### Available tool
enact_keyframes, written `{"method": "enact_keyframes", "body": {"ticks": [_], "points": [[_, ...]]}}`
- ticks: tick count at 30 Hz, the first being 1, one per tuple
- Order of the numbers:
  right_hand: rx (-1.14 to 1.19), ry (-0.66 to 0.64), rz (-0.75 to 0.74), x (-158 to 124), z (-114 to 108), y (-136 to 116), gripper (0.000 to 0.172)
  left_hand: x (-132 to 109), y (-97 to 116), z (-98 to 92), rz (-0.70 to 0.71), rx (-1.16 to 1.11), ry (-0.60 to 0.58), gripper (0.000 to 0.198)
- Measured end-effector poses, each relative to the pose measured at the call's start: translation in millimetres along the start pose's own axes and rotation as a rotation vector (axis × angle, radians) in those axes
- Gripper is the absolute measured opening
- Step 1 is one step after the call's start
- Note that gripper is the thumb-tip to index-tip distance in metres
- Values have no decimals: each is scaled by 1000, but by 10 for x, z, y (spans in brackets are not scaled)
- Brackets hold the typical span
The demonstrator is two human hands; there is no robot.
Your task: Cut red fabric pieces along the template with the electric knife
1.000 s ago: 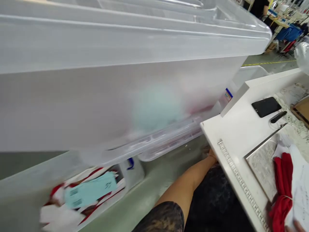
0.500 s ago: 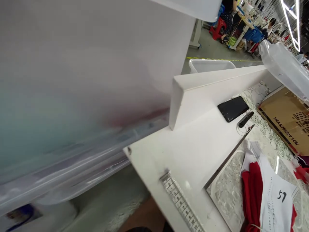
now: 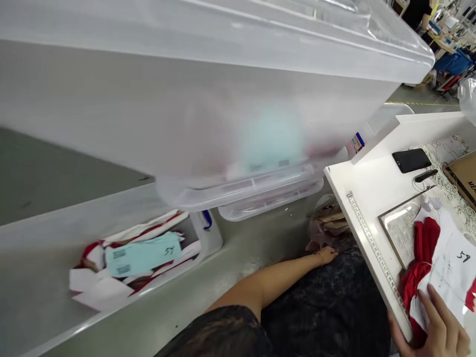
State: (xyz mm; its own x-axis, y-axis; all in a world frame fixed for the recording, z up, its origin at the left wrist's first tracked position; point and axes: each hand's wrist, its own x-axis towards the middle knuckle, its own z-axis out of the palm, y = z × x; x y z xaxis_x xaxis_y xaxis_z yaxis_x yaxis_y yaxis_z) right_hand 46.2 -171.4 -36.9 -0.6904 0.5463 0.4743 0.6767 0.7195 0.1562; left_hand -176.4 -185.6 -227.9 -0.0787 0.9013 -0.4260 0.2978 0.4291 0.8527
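R hand: fingers spread on white sheet marked "59", no clear grip, red fabric under it, at desk edge. L hand, gold bangle on wrist, fingers loosely together, resting on dark cloth; can't tell if it holds anything. Crumpled brown paper just beyond. On desk: measuring strip along edge, black phone, cardboard box past it. Lower left, plastic bin w/ red-white garments, teal tag. Big translucent box fills top of view.
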Motion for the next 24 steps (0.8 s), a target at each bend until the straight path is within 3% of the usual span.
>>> {"method": "enact_keyframes", "body": {"ticks": [3,6,9,10,13,19,24], "points": [[21,26,-25,58,7,2,71,-244,199,-5,29,68,41,31],[56,73,-34,109,3,-23,68,-661,517,86,190,143,79,29],[76,112,-27,140,-4,-53,70,-1151,751,315,463,241,-40,22],[75,115,-27,143,-3,-57,71,-1291,781,397,634,371,-95,25],[70,120,-16,134,9,-46,73,-1551,754,558,746,650,-192,17],[47,137,-16,105,45,-17,74,-1537,646,597,714,803,-216,11],[15,140,-47,101,62,11,69,-1405,647,673,751,846,-195,19]]}}
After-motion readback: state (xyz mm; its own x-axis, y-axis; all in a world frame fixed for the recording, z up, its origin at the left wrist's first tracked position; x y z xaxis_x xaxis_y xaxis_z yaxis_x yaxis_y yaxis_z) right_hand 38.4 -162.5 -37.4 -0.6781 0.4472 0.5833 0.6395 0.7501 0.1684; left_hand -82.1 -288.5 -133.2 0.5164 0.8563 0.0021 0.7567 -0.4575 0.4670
